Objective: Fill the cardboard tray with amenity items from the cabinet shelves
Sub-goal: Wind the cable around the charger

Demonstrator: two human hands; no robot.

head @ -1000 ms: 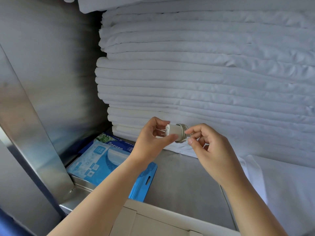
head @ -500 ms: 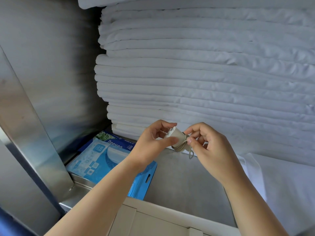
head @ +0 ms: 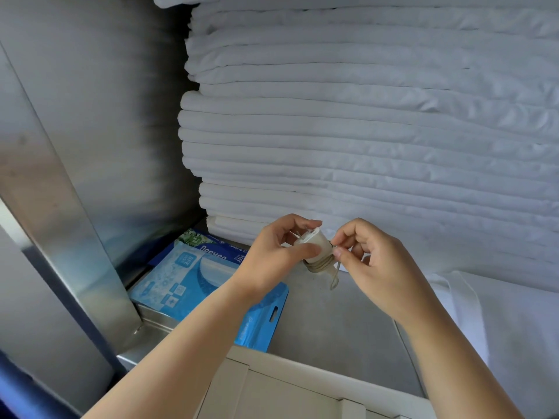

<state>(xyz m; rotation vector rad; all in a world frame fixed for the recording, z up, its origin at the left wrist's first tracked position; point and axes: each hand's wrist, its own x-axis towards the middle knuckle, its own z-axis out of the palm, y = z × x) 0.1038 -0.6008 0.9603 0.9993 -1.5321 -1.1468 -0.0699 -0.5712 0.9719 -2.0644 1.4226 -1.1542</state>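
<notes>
My left hand (head: 273, 255) grips a small white bundle (head: 314, 243) of thin packets, bound by a beige rubber band (head: 325, 267). My right hand (head: 375, 261) pinches that band at the bundle's lower end, and a loop of it dangles below. Both hands hover over the steel shelf (head: 332, 322). The cardboard tray (head: 272, 385) sits at the bottom edge, under my forearms; only its near rim and flaps show.
A tall stack of folded white linen (head: 363, 131) fills the back of the shelf. Blue packaged items (head: 193, 276) lie at the shelf's left. A steel side wall (head: 75, 146) rises on the left. White cloth (head: 499, 322) lies at the right.
The bundle has tilted, its bound end now pointing down. The rubber band has come looser, with a loop hanging free below it. Both hands stay in place.
</notes>
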